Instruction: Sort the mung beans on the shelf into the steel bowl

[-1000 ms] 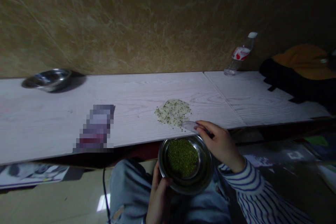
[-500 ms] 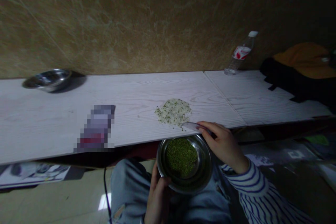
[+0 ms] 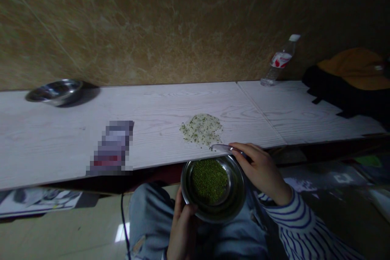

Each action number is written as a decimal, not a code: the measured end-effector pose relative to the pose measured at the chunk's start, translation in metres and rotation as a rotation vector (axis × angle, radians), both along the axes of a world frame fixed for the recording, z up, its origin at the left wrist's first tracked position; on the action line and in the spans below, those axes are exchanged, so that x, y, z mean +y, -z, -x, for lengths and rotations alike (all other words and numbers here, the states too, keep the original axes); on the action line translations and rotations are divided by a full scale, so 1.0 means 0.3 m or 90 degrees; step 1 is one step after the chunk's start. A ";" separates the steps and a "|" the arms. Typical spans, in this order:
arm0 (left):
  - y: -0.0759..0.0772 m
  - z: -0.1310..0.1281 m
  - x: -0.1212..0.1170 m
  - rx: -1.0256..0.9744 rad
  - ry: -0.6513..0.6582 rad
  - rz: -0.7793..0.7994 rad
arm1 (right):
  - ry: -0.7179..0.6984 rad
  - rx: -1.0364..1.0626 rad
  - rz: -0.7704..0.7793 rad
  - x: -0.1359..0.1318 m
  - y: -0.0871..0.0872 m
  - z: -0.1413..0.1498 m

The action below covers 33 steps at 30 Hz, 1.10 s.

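My left hand (image 3: 184, 221) grips the near-left rim of a steel bowl (image 3: 237, 207), thumb over the edge. Green mung beans (image 3: 210, 180) fill the bottom of this bowl, which sits over my lap against the table's front edge. Between the fingers of my right hand (image 3: 258, 166) is a shiny metal spoon (image 3: 221, 147), seen nearly edge-on. Its tip touches or hovers just over the tabletop at the near side of a pile of white rice mixed with green beans (image 3: 201, 129). A few loose beans lie by the tip.
On the white wood-grain table (image 3: 152, 109) a second steel bowl (image 3: 56, 93) stands at the back left. A blurred-out flat object (image 3: 111, 148) lies near the front edge. A water bottle (image 3: 278, 61) and an orange-and-black cap or bag (image 3: 350, 73) are at the right, by the wall.
My right hand and the spoon have shifted slightly, and the spoon has tilted, its tip now lower by the loose beans. The left hand keeps its hold on the bowl.
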<state>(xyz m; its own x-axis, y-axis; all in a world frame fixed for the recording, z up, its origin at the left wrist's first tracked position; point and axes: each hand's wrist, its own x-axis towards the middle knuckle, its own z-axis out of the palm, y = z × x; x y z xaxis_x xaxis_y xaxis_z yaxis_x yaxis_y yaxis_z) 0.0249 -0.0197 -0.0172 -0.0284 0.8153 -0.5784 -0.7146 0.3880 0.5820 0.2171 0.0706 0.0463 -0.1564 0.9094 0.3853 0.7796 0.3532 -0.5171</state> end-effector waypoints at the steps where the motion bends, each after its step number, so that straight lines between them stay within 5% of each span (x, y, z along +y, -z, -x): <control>1: -0.001 0.001 -0.002 -0.001 0.001 -0.002 | 0.002 0.003 0.002 -0.006 -0.001 -0.003; 7: 0.000 0.013 -0.008 0.011 -0.002 -0.012 | 0.043 0.025 0.006 -0.017 0.006 -0.019; 33: 0.034 0.020 -0.009 -0.020 0.001 -0.024 | -0.034 0.021 -0.008 -0.006 0.009 0.024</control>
<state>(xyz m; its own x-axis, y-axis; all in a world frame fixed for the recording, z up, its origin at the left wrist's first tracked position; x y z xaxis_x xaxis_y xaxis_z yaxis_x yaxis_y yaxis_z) 0.0190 -0.0223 -0.0275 -0.0093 0.8365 -0.5479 -0.7319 0.3676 0.5737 0.2097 0.0687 0.0436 -0.1910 0.8950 0.4031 0.7425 0.4003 -0.5371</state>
